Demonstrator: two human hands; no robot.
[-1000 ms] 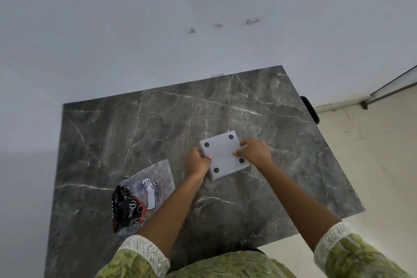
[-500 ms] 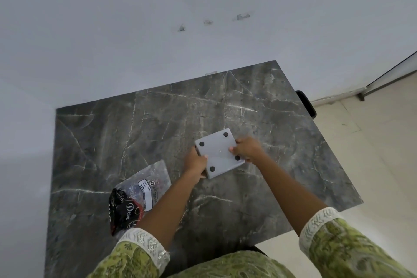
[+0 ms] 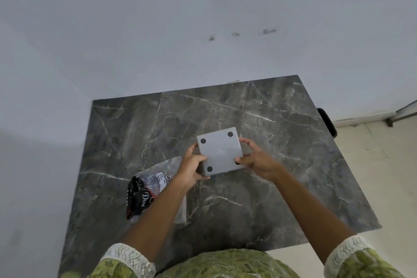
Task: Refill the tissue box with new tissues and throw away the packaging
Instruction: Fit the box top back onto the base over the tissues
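A square white tissue box (image 3: 220, 151) is turned bottom up, showing a flat base with black round feet at its corners. My left hand (image 3: 191, 168) grips its left and near edge, and my right hand (image 3: 255, 158) grips its right edge, holding it just above the dark marble table (image 3: 282, 165). A pack of tissues (image 3: 150, 187) in clear and black plastic wrap lies on the table to the left, partly hidden by my left forearm.
The table stands against a white wall with several patched holes. A black object (image 3: 327, 122) pokes out past the table's right edge. Pale floor tiles lie to the right, and a door frame (image 3: 404, 111) shows at the far right.
The tissue box has come up off the table and toward me, with both hands closing more firmly on its sides. The view has shifted slightly.
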